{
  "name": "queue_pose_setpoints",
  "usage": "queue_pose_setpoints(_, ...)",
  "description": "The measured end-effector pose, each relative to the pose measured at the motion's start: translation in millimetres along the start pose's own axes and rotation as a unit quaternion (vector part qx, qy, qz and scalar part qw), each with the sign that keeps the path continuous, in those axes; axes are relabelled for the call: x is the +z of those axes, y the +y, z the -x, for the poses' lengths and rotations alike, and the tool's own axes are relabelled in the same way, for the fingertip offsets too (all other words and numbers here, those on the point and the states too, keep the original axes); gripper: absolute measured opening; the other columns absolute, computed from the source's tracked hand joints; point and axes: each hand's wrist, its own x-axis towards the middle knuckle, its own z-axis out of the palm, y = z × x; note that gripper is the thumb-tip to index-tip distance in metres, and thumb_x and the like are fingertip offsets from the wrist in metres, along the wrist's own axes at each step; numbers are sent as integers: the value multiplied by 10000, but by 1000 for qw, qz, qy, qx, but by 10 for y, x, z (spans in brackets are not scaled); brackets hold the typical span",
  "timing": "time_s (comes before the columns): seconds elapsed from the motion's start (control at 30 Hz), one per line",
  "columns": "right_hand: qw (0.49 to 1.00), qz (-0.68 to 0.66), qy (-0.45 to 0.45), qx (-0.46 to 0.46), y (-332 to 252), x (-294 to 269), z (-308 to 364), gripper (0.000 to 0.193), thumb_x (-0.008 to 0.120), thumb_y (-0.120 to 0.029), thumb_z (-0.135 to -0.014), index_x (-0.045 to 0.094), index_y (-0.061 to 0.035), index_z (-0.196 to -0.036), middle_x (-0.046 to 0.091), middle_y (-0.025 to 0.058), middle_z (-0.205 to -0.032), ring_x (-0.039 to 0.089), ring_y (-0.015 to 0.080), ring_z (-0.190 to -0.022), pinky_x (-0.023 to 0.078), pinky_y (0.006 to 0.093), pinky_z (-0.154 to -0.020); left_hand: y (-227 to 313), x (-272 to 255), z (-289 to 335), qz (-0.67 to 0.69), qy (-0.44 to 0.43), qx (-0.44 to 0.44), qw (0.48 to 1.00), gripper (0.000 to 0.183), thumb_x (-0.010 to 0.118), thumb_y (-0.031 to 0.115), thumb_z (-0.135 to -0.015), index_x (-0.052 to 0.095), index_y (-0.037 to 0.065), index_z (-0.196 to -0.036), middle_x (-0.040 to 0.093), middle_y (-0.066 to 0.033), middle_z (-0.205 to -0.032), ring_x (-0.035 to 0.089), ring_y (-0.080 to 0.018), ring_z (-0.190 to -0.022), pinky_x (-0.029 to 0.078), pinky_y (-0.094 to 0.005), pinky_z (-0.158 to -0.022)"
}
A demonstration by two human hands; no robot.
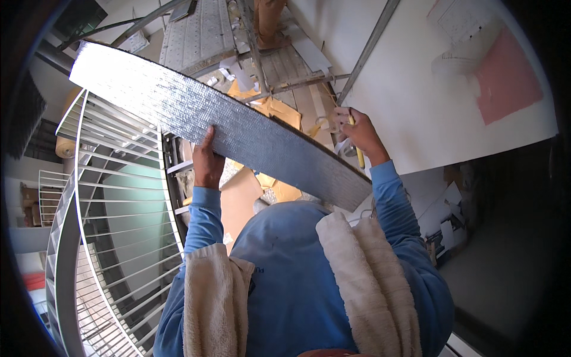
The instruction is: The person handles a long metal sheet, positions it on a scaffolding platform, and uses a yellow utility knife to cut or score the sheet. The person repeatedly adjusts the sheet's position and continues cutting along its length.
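A long strip of silver foil-faced board (250, 134) slants across in front of me, its bright end at the upper left and its other end near my right forearm. My left hand (208, 163) grips its near edge, the thumb lying on the foil and the other fingers hidden behind. Beyond the far edge, my right hand (364, 134) is closed round a slim yellow tool (360, 157), which looks like a utility knife or a marker. That tool points down toward the strip's right end; I cannot tell whether it touches.
A curved white railing (122, 184) runs down the left, over a drop. Scaffold planks (199, 35) and metal poles stand ahead, where another person's leg (269, 24) shows. Yellow scraps (276, 110) and cardboard (238, 199) litter the floor. A white wall (410, 113) rises on the right.
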Motion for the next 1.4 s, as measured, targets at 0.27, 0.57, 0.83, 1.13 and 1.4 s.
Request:
queue_pose_setpoints(0.27, 976, 92, -165, 104, 455, -104, -32, 752, 824, -411, -858, 530, -24, -1432, 656, 36, -867, 513, 100, -532, 424, 278, -485, -168, 558, -177, 43, -41, -75, 995, 454, 619, 231, -1032, 500, -6, -1400, 568, -165, -1407, 527, -344, -1313, 387, -518, -1167)
queue_pose_setpoints(0.57, 958, 7, -179, 224, 1211, -193, -158, 392, 711, -384, -976, 640, -93, -1229, 592, -17, -840, 507, 110, -572, 407, 306, -485, -28, 802, 39, 2, -178, -138, 974, 1129, 241, 922, -876, 130, 116, -1659, 193, -206, -1690, 250, -443, -1522, 221, -697, -1175)
queue_pose_setpoints(0.83, 949, 26, -201, 240, 1452, -33, -202, 361, 639, -396, -1021, 645, -95, -1219, 591, 4, -850, 515, 139, -565, 422, 318, -484, -44, 944, 181, -23, -197, -126, 972, 1172, 161, 975, -821, 164, 157, -1660, 203, -188, -1679, 261, -413, -1510, 214, -679, -1184)
queue_pose_setpoints(1.13, 949, 27, -181, 256, 1504, -11, -209, 395, 640, -339, -1012, 634, -26, -1251, 628, 50, -993, 546, 146, -605, 446, 327, -513, -55, 913, 145, -59, -155, -123, 979, 954, 410, 767, -977, 232, 99, -1633, 328, -199, -1611, 405, -379, -1437, 398, -608, -1121)
queue_pose_setpoints(1.4, 992, 17, -57, 108, 1115, -356, 5, 409, 708, -431, -962, 690, -43, -1091, 657, 9, -824, 635, 129, -572, 465, 287, -489, -281, 341, -217, 65, -38, -87, 993, 434, 642, 121, -966, 529, -8, -1365, 610, -150, -1337, 557, -305, -1258, 404, -487, -1142)
